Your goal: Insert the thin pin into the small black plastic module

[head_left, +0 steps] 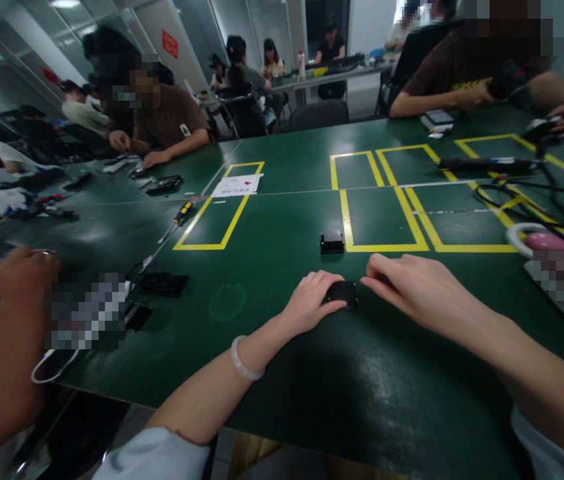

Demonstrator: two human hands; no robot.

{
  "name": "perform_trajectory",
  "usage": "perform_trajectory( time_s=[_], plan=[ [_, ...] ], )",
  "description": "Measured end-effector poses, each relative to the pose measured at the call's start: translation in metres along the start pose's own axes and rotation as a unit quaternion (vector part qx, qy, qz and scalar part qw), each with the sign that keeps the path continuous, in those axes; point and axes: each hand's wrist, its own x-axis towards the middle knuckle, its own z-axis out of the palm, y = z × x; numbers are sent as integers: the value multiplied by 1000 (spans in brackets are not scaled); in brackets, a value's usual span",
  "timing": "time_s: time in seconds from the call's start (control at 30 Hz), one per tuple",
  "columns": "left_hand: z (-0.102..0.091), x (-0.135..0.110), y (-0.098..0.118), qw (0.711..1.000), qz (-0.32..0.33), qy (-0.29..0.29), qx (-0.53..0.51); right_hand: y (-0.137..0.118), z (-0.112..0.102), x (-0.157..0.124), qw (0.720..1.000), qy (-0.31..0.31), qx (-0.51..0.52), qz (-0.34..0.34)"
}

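Note:
My left hand [312, 301], with a pale bangle on its wrist, has its thumb and fingers closed around the left side of a small black square part [346, 295] low on the green table. Tiny shiny points show along that part's edges. Just to its right is my right hand [409, 280], apart from the part, its thumb and fingertips drawn together in a pinch. Whatever sits between those fingertips, if anything, is too small to make out. Beyond my hands stands a small black box-like piece [332, 241] on the table.
Yellow tape rectangles [387, 248] mark the green table [282, 227]. A yellow-black screwdriver [183, 212] and a paper sheet [238, 185] lie left of centre. At right are black cables [512, 200] and a pink round thing [547, 241]. Co-workers sit at left and across.

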Motion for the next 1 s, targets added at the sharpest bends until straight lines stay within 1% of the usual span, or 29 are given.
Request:
perform_trajectory(
  time_s=[0.1,0.23,0.4,0.5,0.73,1.0],
  plan=[
    [0,0,0,1000,3,3,1,1,-1,-1,999,5,33,-10],
    [0,0,0,1000,2,3,2,1,-3,-2,998,-5,60,-20],
    [0,0,0,1000,-1,2,-4,0,-3,-1,1000,7,26,1],
    [0,0,0,1000,-4,0,-5,1,-2,-1,1000,-4,19,5],
    [-1,0,1,1000,0,-3,-4,0,-7,-3,997,-15,67,-40],
    [1,0,-1,1000,-3,-5,-2,0,-2,-2,1000,-4,23,4]
  ],
)
